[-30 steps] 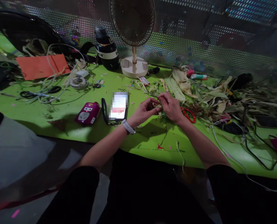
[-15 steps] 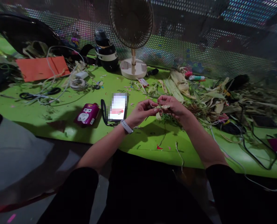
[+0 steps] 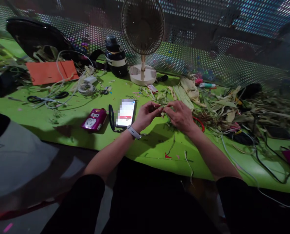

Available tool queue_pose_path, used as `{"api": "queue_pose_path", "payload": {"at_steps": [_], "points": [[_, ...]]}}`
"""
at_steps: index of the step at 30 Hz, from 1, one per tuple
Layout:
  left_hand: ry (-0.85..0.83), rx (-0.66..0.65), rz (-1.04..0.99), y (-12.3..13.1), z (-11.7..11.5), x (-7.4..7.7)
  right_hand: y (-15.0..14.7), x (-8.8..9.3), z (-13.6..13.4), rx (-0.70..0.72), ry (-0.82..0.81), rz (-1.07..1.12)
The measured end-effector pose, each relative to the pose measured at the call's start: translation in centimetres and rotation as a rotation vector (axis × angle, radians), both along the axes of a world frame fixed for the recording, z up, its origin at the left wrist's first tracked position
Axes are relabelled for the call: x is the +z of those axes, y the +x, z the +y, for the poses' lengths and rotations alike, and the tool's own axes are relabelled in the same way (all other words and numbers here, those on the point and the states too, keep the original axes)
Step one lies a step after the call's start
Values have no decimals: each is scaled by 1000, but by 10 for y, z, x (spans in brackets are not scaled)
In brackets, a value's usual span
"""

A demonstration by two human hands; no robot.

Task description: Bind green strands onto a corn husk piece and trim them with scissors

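Where the two hands meet over the green tabletop [image 3: 62, 121], a little in from its near edge, one item is held: a pale leaf strip [image 3: 162, 110], small and partly hidden by the fingers.

Left hand [image 3: 146, 114]: fingertips pinched on the strip's left end. A white watch [image 3: 134, 132] is on the wrist.

Right hand [image 3: 182, 116]: knuckles up, fingers curled, thumb and forefinger pinched on the strip's right end. The two hands touch at the fingertips.

Beside the left hand, toward the left edge: a phone [image 3: 125, 113] lying flat with its screen lit, and just beside it a pink socket block [image 3: 94, 119].

Under the right wrist: red scissors [image 3: 200, 122], with only part of a handle loop showing.

Toward the right edge: a heap of dried husks and leaves [image 3: 223, 104], and past it a dark flat device [image 3: 278, 132].

Along the far edge: a desk fan [image 3: 143, 73] on a round cream base, with a black bottle [image 3: 115, 58] just to its left.

Far left corner: an orange envelope [image 3: 50, 72], a coil of white cord [image 3: 85, 87] and black scissors [image 3: 47, 97].

Behind the tabletop: a perforated metal screen [image 3: 208, 48].
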State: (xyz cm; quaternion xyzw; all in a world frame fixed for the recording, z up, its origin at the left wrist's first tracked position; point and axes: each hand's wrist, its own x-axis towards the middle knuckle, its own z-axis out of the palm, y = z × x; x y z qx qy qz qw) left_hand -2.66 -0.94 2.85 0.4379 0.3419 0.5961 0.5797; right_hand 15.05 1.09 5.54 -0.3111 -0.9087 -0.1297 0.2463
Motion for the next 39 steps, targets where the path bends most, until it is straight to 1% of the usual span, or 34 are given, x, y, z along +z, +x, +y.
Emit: {"api": "queue_pose_path", "payload": {"at_steps": [2,4,7,10,12,14,17,20,22,25,26,27,28,29,30,32,34,36,37,39], "points": [[-8,-52,-15,3,-3,0,1,-4,4,17,66,18],[-29,-96,-26,6,-5,0,1,-9,9,24,68,40],[-42,-140,-24,8,-8,-1,2,-17,14,46,20,69],[-22,-161,-2,9,-8,-4,1,-22,15,50,-11,128],[3,-165,14,10,-8,-5,-2,-24,14,23,-49,206],[36,-158,32,10,-8,-5,-6,-23,10,-12,-133,318],[94,-116,106,9,-9,-3,-11,-16,2,-48,-331,468],[146,-83,199,9,-11,0,-11,-4,-1,-45,-553,585],[168,-91,206,8,-13,1,-7,4,3,-4,-805,650],[139,-132,132,8,-13,0,-1,10,11,65,-1322,682],[115,-138,89,8,-13,0,-1,9,13,73,-1430,704],[87,-135,44,7,-12,0,-1,6,15,72,-1478,743],[54,-122,0,7,-10,0,-3,3,16,67,-1472,791],[20,-100,-40,6,-9,0,-6,-1,15,59,-1430,830],[-14,-68,-72,5,-7,0,-8,-5,14,57,-1360,848],[-71,3,-107,3,-3,1,-13,-11,10,61,-1138,802],[-94,59,-101,1,0,1,-14,-12,4,33,-832,633],[-85,78,-63,0,1,0,-12,-8,-2,-15,-536,412],[-73,75,-40,0,1,-1,-10,-5,-5,-41,-416,303],[-41,63,-1,1,0,-2,-6,2,-9,-77,-244,122]]}}
